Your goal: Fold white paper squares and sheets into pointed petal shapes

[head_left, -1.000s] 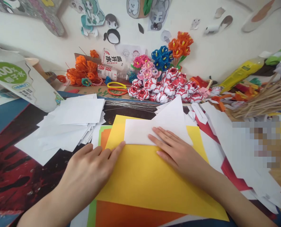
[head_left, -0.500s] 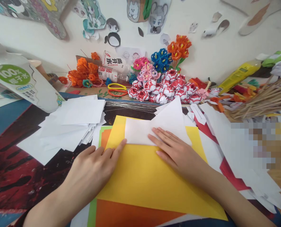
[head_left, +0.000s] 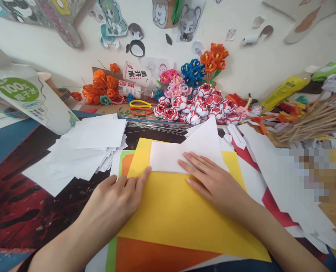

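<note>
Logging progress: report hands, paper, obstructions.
Left hand: touching near-left corner of white paper. Right hand: resting on it. Paper: folded, on yellow sheet. White stack left, not obstructing.

Left forearm [head_left: 68,238] enters from lower left; left hand [head_left: 117,198] is palm down, index finger [head_left: 144,179] extended, other fingers [head_left: 122,182] curled. Right forearm [head_left: 272,226] enters from lower right; right hand [head_left: 210,179] lies flat, palm down, fingers [head_left: 192,170] extended toward upper left.
</note>
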A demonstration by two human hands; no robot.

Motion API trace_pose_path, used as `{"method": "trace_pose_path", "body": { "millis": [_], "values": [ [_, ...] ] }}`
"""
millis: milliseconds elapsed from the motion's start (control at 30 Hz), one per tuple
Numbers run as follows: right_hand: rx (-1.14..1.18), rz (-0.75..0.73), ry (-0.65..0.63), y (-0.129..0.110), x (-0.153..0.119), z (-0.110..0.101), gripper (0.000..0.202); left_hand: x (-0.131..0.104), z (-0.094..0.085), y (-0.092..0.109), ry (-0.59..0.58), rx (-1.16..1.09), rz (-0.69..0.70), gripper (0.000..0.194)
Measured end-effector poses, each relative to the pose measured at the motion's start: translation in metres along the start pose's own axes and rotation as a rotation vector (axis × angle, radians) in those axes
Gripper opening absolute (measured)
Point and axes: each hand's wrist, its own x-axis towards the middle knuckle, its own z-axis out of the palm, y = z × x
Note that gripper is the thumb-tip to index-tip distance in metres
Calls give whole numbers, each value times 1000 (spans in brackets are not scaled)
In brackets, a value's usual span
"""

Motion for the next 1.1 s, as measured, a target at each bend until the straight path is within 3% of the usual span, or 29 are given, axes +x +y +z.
{"method": "trace_pose_path", "body": {
  "millis": [167, 367, 500, 833, 1100],
  "values": [
    [15, 11, -9, 0, 0, 0, 47, 1, -3, 1, -7, 6, -27, 66],
    [69, 8, 8, 1, -1, 0, 48, -4, 2, -1, 197, -49, -110, 65],
    [68, 6, 11, 1, -1, 0, 49, -3, 1, 1, 277, -43, -91, 62],
    [39, 6, -7, 1, -1, 0, 48, -1, 9, 2, 252, -201, -56, 52],
    [74, 7, -5, 2, -1, 0, 49, -3, 2, 0, 136, -78, -12, 62]
  ]
}}
